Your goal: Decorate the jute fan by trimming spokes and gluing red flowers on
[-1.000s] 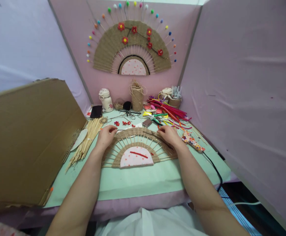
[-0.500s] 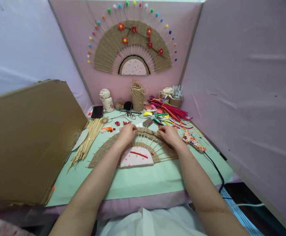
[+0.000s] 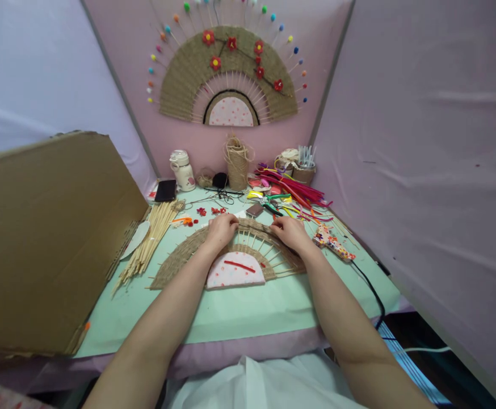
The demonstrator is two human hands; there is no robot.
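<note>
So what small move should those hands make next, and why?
Perhaps press the dark strand flat against the lower fan: the left hand and right hand are both at its curved upper edge, a little apart, and the strand shows between them.

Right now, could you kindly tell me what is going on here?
A person's bare left hand and right hand are at the upper edge of a tan, woven, fan-shaped piece on the pale green tabletop; whether they pinch anything is hard to tell. A thin red strip lies on the piece's white, dotted, half-round centre. Behind, a tan woven fan with red flowers is on the pink wall.
</note>
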